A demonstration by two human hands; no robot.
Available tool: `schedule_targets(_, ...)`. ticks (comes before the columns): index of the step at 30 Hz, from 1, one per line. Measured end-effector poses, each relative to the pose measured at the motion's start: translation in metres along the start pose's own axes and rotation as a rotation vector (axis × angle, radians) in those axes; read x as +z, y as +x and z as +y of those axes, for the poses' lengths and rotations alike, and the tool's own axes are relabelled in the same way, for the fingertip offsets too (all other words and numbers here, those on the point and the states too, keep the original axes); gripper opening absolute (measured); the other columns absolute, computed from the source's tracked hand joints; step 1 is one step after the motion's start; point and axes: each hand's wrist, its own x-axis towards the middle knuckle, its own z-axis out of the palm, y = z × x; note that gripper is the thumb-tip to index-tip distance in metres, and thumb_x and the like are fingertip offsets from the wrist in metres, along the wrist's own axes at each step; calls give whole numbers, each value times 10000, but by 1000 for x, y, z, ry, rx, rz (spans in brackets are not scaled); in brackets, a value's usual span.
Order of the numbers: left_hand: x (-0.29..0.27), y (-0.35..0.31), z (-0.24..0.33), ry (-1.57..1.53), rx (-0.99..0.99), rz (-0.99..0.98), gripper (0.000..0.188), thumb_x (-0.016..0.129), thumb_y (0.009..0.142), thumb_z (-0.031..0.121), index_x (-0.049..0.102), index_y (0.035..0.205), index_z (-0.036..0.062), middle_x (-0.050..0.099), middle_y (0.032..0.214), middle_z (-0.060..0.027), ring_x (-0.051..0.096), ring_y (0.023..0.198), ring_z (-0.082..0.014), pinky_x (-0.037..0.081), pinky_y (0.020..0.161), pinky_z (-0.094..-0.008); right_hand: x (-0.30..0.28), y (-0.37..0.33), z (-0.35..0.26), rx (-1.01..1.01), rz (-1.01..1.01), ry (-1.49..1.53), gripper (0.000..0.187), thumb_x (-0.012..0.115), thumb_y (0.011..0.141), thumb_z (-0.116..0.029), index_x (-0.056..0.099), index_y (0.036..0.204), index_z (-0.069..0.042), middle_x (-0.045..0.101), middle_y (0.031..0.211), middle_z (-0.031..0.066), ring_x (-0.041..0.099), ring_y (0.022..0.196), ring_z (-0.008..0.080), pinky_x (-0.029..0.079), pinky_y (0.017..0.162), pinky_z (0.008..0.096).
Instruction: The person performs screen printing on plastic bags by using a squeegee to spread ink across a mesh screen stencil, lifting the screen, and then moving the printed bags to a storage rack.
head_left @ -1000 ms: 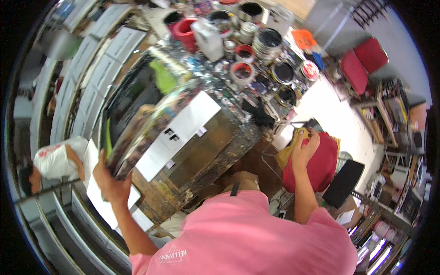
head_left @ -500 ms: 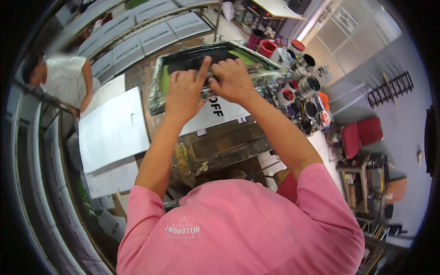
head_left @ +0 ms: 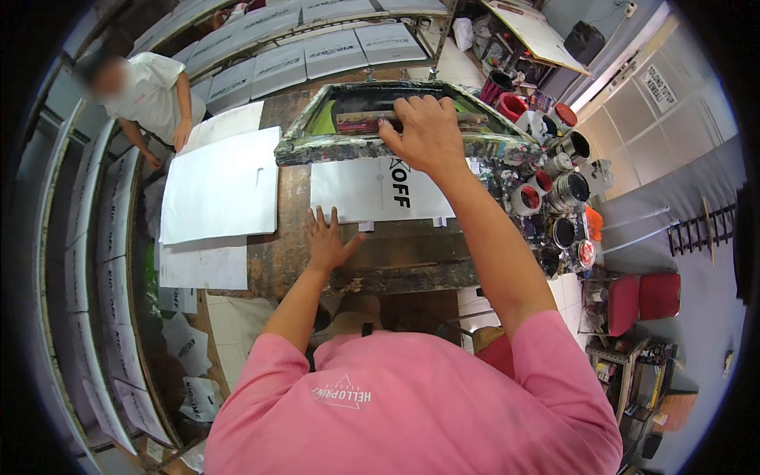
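Note:
My right hand [head_left: 427, 133] is closed round the wooden handle of a squeegee [head_left: 360, 123], which lies across a paint-stained screen-printing frame [head_left: 412, 148]. Inside that frame, green and black mesh shows. In front of the frame's near edge lies a white sheet [head_left: 356, 190] with large black printing, its far part hidden under the frame. My left hand [head_left: 326, 240] rests palm down, fingers spread, on the dark table [head_left: 412, 257], with its fingertips at the sheet's near left corner. Small pale tabs [head_left: 440, 222] sit along the sheet's near edge.
A stack of white sheets [head_left: 222, 186] lies left of the frame. Ink cans and jars [head_left: 570, 190] crowd the right side. Racks with printed sheets [head_left: 289, 63] stand behind and on the left. A co-worker in a white shirt [head_left: 154, 95] stands at far left.
My left hand has left the squeegee and come down to the table by the sheet's corner. My right hand stays on the squeegee. More of the printed sheet shows.

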Motion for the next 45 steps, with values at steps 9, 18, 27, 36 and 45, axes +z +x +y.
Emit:
schedule_targets(9,36,14,3,65,-97,-21,1143,324,941,904,251,1703,56,86,1755,-323,-1,1645,-468,-94,1216,-758,-6,20,3,24,-58,0,377,693,919,-455,679,905,-79,642,848,80,610,866,286,423,844,457)
schedule_targets(18,-16,25,31,-133,-40,90,1003,514,1000,740,375,1632,-25,386,1694,-221,227,1631,-374,-17,1263,-718,-12,58,9,19,-63,12,363,709,913,-423,652,854,-69,648,801,100,622,810,321,434,808,482)
schedule_targets(27,-77,92,40,-888,-88,644,442,675,987,103,655,1402,-49,758,1144,-242,744,846,-260,588,710,-359,-12,60,14,19,-11,52,398,681,932,-443,687,858,-52,692,805,116,658,825,329,444,826,482)
schedule_targets(36,-88,47,-121,-1053,-376,638,692,637,858,-76,574,1537,39,586,746,21,450,592,-48,391,534,-244,-18,69,12,56,-86,40,375,697,920,-425,667,888,-53,639,826,112,629,867,318,423,847,474)
schedule_targets(45,-96,31,-348,-539,-607,559,748,646,806,-7,555,1545,64,676,1353,-191,645,849,-195,546,800,-327,-19,72,10,66,-254,41,325,758,843,-347,656,958,-60,594,869,103,576,872,324,391,817,448)
